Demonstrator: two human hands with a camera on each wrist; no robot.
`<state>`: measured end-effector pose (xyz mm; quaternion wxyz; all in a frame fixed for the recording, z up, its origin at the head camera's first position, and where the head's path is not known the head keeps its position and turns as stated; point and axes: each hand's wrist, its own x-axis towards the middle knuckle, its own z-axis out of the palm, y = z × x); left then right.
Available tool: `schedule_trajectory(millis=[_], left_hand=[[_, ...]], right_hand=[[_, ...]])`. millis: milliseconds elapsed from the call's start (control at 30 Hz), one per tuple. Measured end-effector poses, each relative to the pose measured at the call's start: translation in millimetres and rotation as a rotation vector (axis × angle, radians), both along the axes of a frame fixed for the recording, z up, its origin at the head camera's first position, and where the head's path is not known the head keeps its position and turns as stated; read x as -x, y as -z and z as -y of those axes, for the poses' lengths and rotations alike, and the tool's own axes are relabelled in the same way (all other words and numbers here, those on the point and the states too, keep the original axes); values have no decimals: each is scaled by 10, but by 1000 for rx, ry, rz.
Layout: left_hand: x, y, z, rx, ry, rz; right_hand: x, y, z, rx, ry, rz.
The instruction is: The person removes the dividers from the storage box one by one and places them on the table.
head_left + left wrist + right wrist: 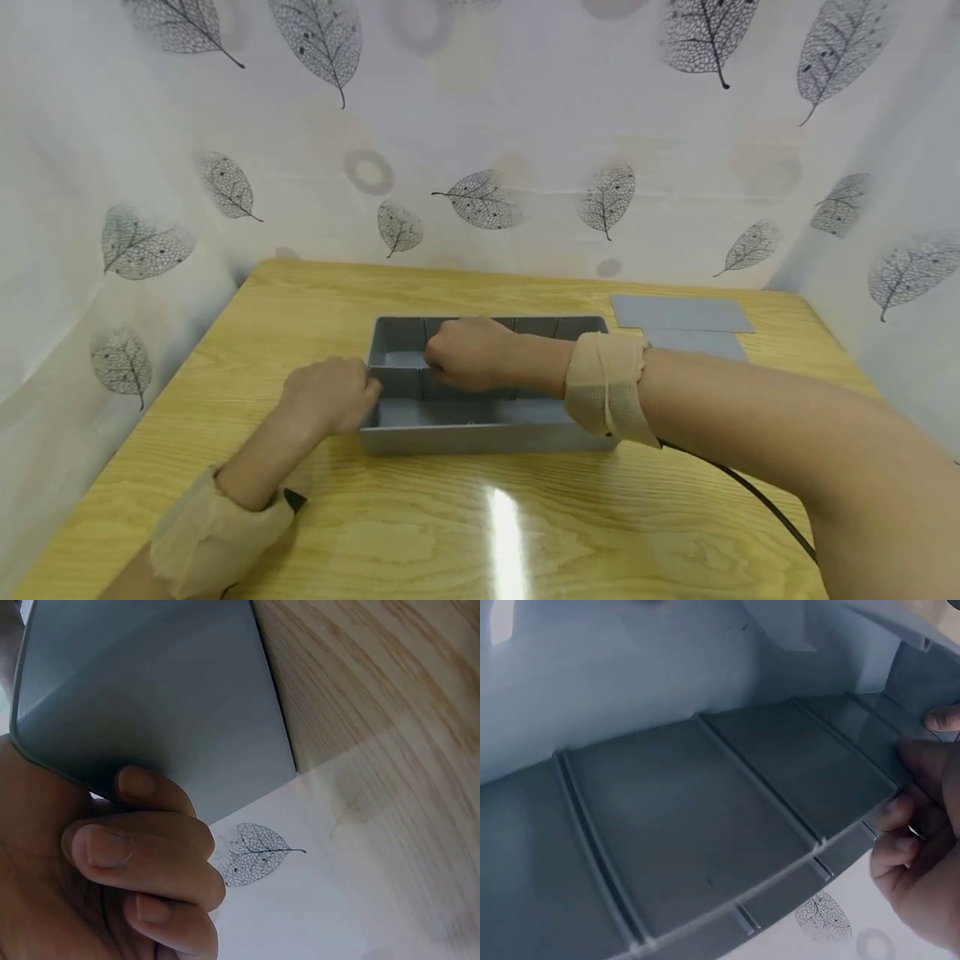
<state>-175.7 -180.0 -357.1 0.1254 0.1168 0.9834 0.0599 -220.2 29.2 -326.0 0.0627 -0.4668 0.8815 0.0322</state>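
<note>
A grey plastic storage box [487, 440] stands on the wooden table, with a long ribbed divider [649, 817] running lengthwise inside it. At the box's left end, my left hand [330, 396] grips the rim with curled fingers; the left wrist view shows the fingertips against the smooth end wall [187, 712]. My right hand [472, 354] reaches into the box from the right and pinches the top edge of the divider toward its left end. In the right wrist view its thumb [926, 759] lies along the divider's near face.
Two flat grey panels, a rear one [682, 313] and a front one [697, 343], lie at the back right of the table [420, 533], partly behind the right arm. A leaf-patterned curtain [480, 125] encloses the back and sides. A black cable [750, 487] trails from the right wrist.
</note>
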Motion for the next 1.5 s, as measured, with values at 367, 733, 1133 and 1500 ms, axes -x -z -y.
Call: schedule_trajectory(millis=[367, 733, 1133, 1500], left_hand=[[0, -18, -4, 8, 2, 5], [8, -3, -27, -8, 17, -7], [-5, -16, -19, -27, 23, -24], [-11, -3, -17, -21, 19, -32]], right_hand=[[-13, -114, -9, 24, -2, -23], [40, -112, -123, -61, -71, 91], [50, -149, -326, -311, -5, 29], [108, -311, -325, -267, 18, 27]])
